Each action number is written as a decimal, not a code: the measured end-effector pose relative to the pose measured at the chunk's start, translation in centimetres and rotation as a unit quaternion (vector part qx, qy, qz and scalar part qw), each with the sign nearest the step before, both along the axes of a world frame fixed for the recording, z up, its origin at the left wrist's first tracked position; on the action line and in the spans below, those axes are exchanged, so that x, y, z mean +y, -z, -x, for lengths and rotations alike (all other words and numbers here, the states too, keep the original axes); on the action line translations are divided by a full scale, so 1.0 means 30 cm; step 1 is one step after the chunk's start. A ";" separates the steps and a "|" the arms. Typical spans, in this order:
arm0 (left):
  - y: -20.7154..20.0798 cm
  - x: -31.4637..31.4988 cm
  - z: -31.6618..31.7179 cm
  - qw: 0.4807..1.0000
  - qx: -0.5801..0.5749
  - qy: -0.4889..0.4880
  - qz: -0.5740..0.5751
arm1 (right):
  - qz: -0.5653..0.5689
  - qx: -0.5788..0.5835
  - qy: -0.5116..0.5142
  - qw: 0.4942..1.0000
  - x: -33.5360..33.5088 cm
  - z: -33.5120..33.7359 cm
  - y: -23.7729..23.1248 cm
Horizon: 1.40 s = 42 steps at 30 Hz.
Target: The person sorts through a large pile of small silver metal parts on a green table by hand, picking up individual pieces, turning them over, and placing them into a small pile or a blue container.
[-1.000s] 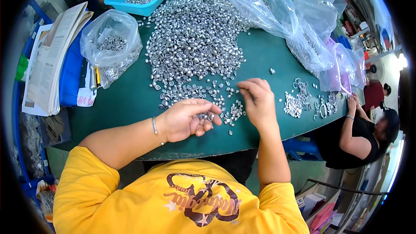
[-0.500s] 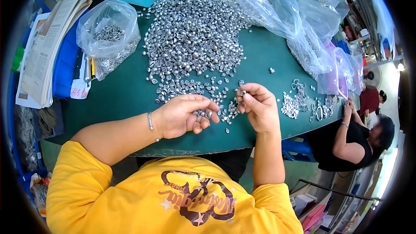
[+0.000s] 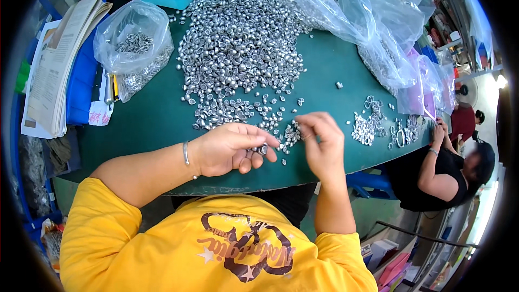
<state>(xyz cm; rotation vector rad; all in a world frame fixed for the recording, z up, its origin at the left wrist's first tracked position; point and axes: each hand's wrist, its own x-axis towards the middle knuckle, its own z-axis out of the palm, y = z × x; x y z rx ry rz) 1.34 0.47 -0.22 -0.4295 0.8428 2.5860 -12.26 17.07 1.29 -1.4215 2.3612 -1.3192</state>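
Cradled in the curled fingers of the left hand (image 3: 230, 150) are several silvery cup-shaped metal pieces (image 3: 262, 150). The right hand (image 3: 325, 148), between whose fingertips one piece was pinched half a second ago, has been brought over the small cluster (image 3: 290, 137); whether anything is pinched cannot be told. Piece-by-piece handling is suggested.

2 hands (image 3: 230, 150) (image 3: 325, 150) apart: left cupped, right curled.

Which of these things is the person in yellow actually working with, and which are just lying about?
Seemingly in use:
- hollow metal pieces in the left hand
- small cluster by the right hand
- large pile beyond

Apparently lying about:
- printed papers
- clear bag of metal parts
- blue stool
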 end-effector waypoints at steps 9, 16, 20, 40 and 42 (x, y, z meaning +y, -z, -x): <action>-0.047 0.041 -0.102 0.988 -0.120 0.025 -0.096 | -0.035 0.044 0.047 0.997 0.037 -0.013 0.035; 0.026 0.056 -0.197 0.979 -0.102 0.040 -0.172 | -0.003 0.127 -0.040 0.991 -0.124 -0.041 0.025; 0.034 0.046 -0.198 0.981 -0.066 0.025 -0.182 | -0.035 0.146 -0.065 0.986 -0.228 -0.041 0.052; 0.054 0.051 -0.206 0.978 -0.055 0.019 -0.198 | 0.125 -0.375 -0.078 0.915 -0.142 -0.112 0.003; 0.059 0.050 -0.206 0.977 -0.054 0.014 -0.208 | 0.141 -0.347 -0.087 0.923 -0.135 -0.121 -0.003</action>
